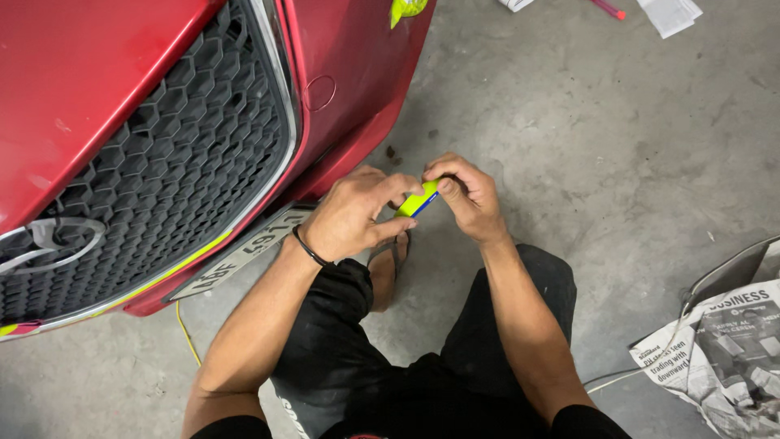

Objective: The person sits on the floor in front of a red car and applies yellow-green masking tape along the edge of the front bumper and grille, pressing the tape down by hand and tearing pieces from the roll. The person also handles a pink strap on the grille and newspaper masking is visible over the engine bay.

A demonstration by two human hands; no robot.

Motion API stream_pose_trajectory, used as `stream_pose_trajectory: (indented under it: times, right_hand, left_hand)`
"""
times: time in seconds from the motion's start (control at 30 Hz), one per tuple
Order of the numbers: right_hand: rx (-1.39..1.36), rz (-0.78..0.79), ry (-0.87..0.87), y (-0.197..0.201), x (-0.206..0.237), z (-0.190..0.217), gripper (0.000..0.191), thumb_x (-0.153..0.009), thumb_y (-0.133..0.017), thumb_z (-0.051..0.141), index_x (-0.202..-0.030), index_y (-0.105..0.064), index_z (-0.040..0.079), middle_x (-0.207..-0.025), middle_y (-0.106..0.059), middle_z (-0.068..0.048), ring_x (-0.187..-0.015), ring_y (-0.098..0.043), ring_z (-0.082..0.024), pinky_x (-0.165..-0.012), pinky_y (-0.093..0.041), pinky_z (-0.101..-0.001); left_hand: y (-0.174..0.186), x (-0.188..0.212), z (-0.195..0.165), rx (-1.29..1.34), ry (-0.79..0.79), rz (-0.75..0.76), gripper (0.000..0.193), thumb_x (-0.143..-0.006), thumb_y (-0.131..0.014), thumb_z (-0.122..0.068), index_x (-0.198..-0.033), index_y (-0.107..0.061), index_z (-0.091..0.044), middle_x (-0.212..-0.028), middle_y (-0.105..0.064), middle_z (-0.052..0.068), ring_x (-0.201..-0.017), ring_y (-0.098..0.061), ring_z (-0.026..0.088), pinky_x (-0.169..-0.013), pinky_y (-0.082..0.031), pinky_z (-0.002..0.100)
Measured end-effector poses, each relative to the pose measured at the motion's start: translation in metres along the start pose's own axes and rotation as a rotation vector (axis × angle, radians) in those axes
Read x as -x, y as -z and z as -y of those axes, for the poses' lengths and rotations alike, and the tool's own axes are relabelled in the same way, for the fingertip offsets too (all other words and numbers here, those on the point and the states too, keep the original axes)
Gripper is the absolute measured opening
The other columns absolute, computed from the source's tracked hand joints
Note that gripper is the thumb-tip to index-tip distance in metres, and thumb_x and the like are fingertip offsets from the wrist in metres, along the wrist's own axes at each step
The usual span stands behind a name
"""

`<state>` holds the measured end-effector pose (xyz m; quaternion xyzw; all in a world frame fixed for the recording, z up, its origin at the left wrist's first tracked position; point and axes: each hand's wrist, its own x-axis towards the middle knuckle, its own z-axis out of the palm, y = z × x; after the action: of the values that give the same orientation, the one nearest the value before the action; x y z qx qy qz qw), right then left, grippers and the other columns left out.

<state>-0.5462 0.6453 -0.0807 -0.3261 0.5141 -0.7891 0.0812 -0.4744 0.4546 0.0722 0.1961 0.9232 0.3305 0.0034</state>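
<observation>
Mid-frame, the left hand [351, 218] and right hand [467, 195] both pinch a small yellow-green roll of tape [418, 198] (blue at its edge) between their fingertips. Upper left: the red car bumper [357, 89], its black honeycomb grille [171, 154]; crumpled newspaper [723, 358] lower right.

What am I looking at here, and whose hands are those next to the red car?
This one picture comes from a camera worn on a person's head, looking down, so you see their own arms and knees as they crouch. The left hand, with a dark band at the wrist, and the right hand meet in the middle. Together their fingers pinch a small yellow-green strip with a blue edge. Beside them is the front of a red car with a black honeycomb grille. Everything sits on a grey concrete floor. Crumpled newspaper lies at the right, and a thin yellow cord runs under the car.
</observation>
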Motion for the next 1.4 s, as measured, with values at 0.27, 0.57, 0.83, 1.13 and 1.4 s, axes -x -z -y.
stream_pose_trajectory:
  times: [0.27,0.57,0.83,1.13,1.4]
  right_hand:
    - [0.042,-0.001,0.004,-0.002,-0.005,0.0,0.03,-0.11,-0.059,0.032,-0.111,-0.066,0.002,-0.114,-0.067,-0.009,-0.107,-0.063,-0.017,-0.098,-0.05,-0.0305]
    - [-0.021,-0.064,-0.035,-0.017,-0.007,-0.004,0.049,-0.109,-0.061,0.025,-0.151,-0.047,0.004,-0.146,-0.054,-0.012,-0.136,-0.055,-0.02,-0.118,-0.044,-0.036]
    - [-0.034,-0.017,0.036,-0.052,-0.013,0.001,0.105,-0.086,-0.078,0.001,-0.166,-0.011,0.006,-0.172,-0.017,-0.015,-0.157,-0.031,-0.027,-0.128,-0.034,-0.0436]
    - [0.349,-0.055,-0.169,-0.03,-0.007,-0.01,0.095,-0.084,-0.085,0.01,-0.162,-0.031,0.01,-0.161,-0.039,-0.017,-0.142,-0.052,-0.03,-0.109,-0.054,-0.0392]
    - [0.579,0.104,-0.167,0.001,0.0,-0.012,0.097,-0.076,-0.088,0.009,-0.158,-0.036,0.006,-0.158,-0.038,-0.021,-0.144,-0.044,-0.034,-0.11,-0.048,-0.0409]
  left_hand:
    - [-0.002,-0.001,0.005,0.095,0.016,-0.009,0.038,-0.08,-0.088,-0.019,-0.108,-0.065,-0.008,-0.089,-0.072,0.008,-0.086,-0.072,0.026,-0.076,-0.056,0.037]
    - [-0.009,-0.003,0.016,0.082,0.076,-0.199,0.038,-0.083,-0.087,-0.014,-0.115,-0.068,-0.007,-0.096,-0.075,0.01,-0.085,-0.075,0.02,-0.073,-0.057,0.032]
    - [-0.028,-0.011,0.025,0.406,0.422,-0.348,0.038,-0.091,-0.078,-0.006,-0.128,-0.069,-0.008,-0.089,-0.08,0.007,-0.081,-0.068,0.008,-0.074,-0.057,0.028]
    - [-0.039,-0.022,0.056,0.048,0.264,-0.264,0.013,-0.094,-0.074,-0.006,-0.107,-0.075,-0.002,-0.096,-0.075,0.016,-0.087,-0.077,0.025,-0.073,-0.057,0.031]
    - [-0.069,-0.036,0.094,0.01,0.296,-0.215,0.015,-0.078,-0.078,-0.012,-0.093,-0.078,-0.01,-0.085,-0.075,0.013,-0.078,-0.074,0.03,-0.071,-0.056,0.042]
